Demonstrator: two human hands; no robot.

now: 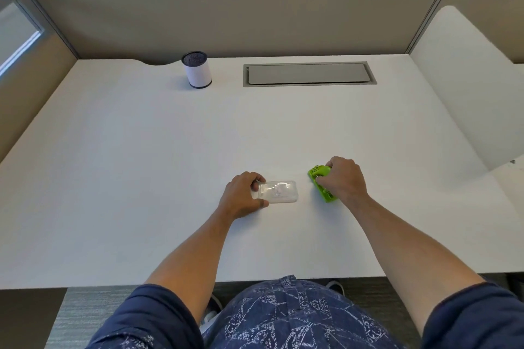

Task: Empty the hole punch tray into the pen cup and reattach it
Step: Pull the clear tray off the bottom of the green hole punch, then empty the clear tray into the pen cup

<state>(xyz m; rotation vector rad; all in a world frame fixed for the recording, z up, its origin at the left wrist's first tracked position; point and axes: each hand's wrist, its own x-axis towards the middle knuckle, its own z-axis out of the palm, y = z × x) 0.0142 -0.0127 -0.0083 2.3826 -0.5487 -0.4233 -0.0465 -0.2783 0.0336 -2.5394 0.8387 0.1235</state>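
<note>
A clear plastic tray (280, 191) lies flat on the white desk (141, 178) near the front middle, with a few paper bits inside it. My left hand (243, 196) grips its left end between thumb and fingers. To the right, apart from the tray, the green hole punch (319, 176) rests on the desk, and my right hand (344, 178) is closed over its right side, hiding much of it. The pen cup (197, 70), white with a dark rim and base, stands upright at the back left of the desk, far from both hands.
A grey cable hatch (309, 73) is set flush in the desk at the back. Beige partition walls (226, 17) close off the back and left side. A curved white divider (465, 79) rises on the right.
</note>
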